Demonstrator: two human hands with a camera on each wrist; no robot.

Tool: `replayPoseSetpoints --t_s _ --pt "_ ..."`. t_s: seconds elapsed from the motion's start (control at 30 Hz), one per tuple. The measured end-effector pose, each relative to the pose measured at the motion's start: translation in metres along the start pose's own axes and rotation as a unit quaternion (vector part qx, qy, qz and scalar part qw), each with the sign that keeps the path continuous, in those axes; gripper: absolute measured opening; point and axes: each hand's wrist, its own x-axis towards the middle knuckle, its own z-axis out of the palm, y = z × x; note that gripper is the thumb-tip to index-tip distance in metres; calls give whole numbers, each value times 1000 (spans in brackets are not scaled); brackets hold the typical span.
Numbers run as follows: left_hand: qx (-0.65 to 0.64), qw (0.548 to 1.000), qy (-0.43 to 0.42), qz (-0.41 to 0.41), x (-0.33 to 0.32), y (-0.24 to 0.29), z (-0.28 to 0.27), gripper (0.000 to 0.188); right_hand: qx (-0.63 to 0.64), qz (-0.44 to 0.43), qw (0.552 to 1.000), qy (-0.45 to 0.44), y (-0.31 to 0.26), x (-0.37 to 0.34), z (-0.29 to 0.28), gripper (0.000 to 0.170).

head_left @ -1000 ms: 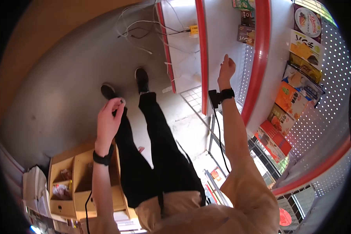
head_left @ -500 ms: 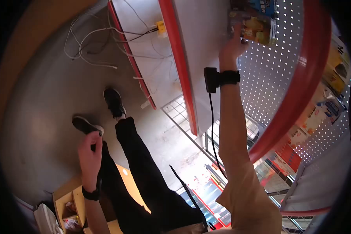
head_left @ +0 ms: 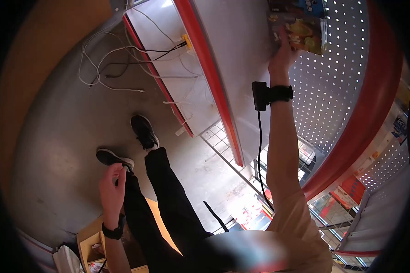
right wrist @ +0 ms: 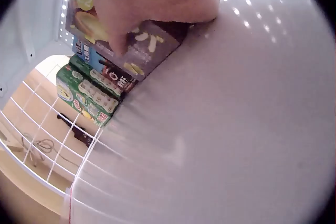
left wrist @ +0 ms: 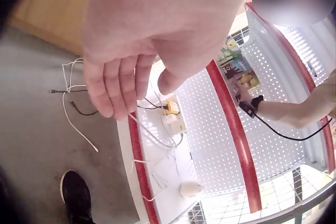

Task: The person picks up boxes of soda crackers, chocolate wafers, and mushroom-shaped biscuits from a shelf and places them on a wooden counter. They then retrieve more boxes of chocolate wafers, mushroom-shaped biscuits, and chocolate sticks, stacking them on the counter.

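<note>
My right hand reaches along the white shelf and holds a dark snack box with fruit-like pictures on its front. In the right wrist view the thumb lies against the box's purple-grey face; the other fingers are hidden. The box stands on the shelf in front of a blue box and green packs. My left hand hangs low over the floor near one shoe, holding nothing. Its fingers appear relaxed and slightly bent in the left wrist view.
Red-edged shelves with a perforated back panel stand at the right. White and black cables lie on the floor and lower shelf by a yellow plug. A wooden cabinet is at lower left.
My right hand has moved from above the shelf edge in to the snack box and taken hold of it. The left hand has shifted lower and stays empty. The head view has turned.
</note>
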Motion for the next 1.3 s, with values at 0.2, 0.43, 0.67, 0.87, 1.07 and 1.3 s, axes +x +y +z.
replayPoseSetpoints --t_s 0.2,0.43,0.67,0.87,1.07,1.3 --pt "-1 1000 8 -19 -9 2 -7 19 15 30 999 36 -15 -24 13 61" --pt "6 995 50 88 -17 40 -13 23 137 184 973 -1 -31 -89 -19 24" --pt "-29 984 85 153 -62 102 -43 50 100 330 918 -199 -86 -222 -55 46" --pt "-50 989 33 136 -144 120 -82 77 52 417 761 -495 -217 -302 -20 51" --pt "-84 973 166 137 -251 140 -144 88 128 293 592 -740 -360 -360 56 74" --pt "-149 919 304 200 -350 93 -228 111 80 213 545 -807 -466 -448 138 73"
